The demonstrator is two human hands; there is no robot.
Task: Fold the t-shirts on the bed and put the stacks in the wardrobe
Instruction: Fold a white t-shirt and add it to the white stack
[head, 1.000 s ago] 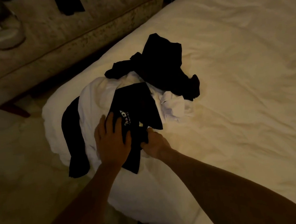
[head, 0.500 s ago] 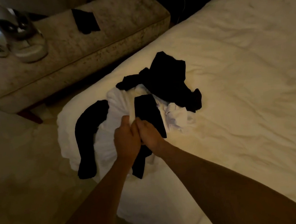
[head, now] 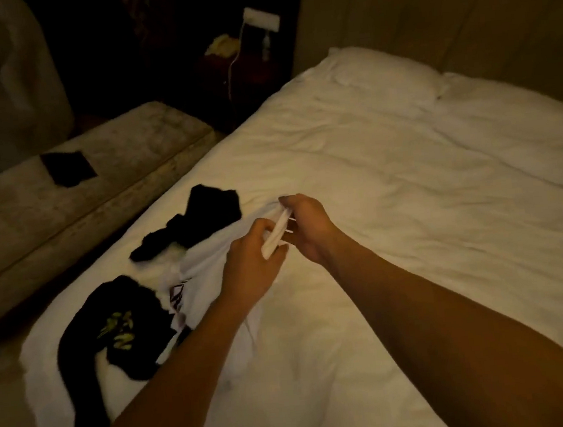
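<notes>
Left hand [head: 256, 265] and right hand [head: 305, 226] pinching one bunched edge of a white t-shirt [head: 203, 272], lifted off the bed [head: 390, 175] apparently to shake flat for folding; black t-shirts [head: 119, 328] heaped beside, unfolded.

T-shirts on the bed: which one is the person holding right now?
The white t-shirt, gripped at its edge by the left hand and right hand. The two black t-shirts, one far, one near, lie untouched.
</notes>
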